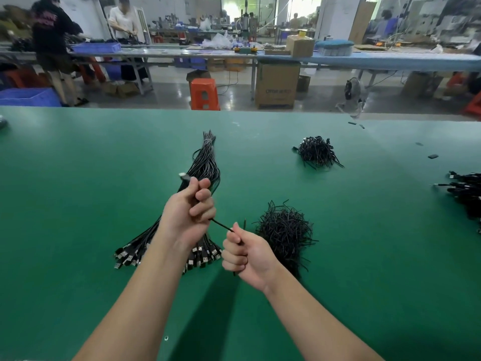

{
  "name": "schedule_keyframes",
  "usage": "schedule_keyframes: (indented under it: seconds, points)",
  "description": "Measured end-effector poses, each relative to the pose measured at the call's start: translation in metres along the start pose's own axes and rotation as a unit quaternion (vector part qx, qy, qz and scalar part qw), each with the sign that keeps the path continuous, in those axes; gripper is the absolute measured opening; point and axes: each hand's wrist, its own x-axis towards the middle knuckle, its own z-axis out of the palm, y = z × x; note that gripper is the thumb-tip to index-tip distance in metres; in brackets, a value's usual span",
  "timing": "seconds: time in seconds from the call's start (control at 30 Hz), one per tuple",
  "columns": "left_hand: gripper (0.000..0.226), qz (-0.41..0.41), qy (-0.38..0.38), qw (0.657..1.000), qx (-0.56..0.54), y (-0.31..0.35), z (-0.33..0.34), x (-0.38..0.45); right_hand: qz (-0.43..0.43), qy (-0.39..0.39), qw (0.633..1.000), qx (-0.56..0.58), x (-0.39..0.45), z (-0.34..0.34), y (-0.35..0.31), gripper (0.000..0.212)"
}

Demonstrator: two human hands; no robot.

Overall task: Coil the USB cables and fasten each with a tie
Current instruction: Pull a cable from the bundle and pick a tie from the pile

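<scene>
While both forearms reach in from the bottom edge, the head view looks down on a green table point(78, 204) with a workshop beyond it.

Near the centre, the left hand point(188, 212) is raised above the table, fingers curled tight around a black cable point(221, 225). A silver plug tip shows just past the thumb, at about 11 o'clock from the hand. A short stretch of the cable runs from the fist toward 4 o'clock to the right hand point(244, 254), which is also clenched on it, thumb on top. A thin black end sticks up just beside that thumb; whether it is cable or tie cannot be told.

Under and behind the left hand lies a bundle point(205, 162) of straight black cables, bound near its far end at 12 o'clock and fanning out toward the person, with silver USB plugs point(203, 256) spread below the left wrist.

At 3 o'clock from the right hand, just beside it, sits a loose heap of black ties point(286, 230). A second, smaller heap point(316, 152) lies well apart at 1 o'clock. More black cables point(466, 191) lie at the right edge of the table, and a few small dark scraps lie at 2 o'clock.

Beyond the table are an orange stool point(204, 93), a cardboard box point(277, 84), a long bench, and two people standing at upper left.
</scene>
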Motion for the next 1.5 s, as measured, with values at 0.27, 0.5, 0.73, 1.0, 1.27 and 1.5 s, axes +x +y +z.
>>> schedule_keyframes:
  seconds: [0.27, 0.5, 0.73, 1.0, 1.27, 1.5]
  points:
    - [0.045, -0.229, -0.256, 0.791, 0.506, 0.032, -0.023, -0.022, -0.006, 0.016, 1.0, -0.009, 0.006, -0.01, -0.022, 0.039]
    - [0.035, -0.026, 0.031, 0.79, 0.612, -0.011, -0.018, -0.011, -0.028, 0.004, 0.996, -0.088, 0.012, 0.009, -0.029, 0.045]
    - [0.032, 0.055, 0.0, 0.89, 0.452, -0.022, -0.026, -0.004, -0.039, 0.008, 0.988, -0.149, 0.01, 0.011, -0.029, 0.042]
    - [0.032, 0.029, 0.084, 0.996, 0.021, 0.004, 0.008, 0.004, 0.0, 0.01, 0.998, -0.056, 0.015, 0.014, -0.011, 0.04]
    - [0.038, -0.053, -0.169, 0.896, 0.406, 0.034, -0.004, -0.016, -0.024, 0.015, 0.998, -0.059, 0.013, 0.011, -0.039, 0.039]
    - [0.038, -0.073, -0.094, 0.782, 0.611, 0.018, 0.0, -0.01, -0.101, 0.046, 0.974, -0.198, 0.01, 0.02, -0.056, 0.039]
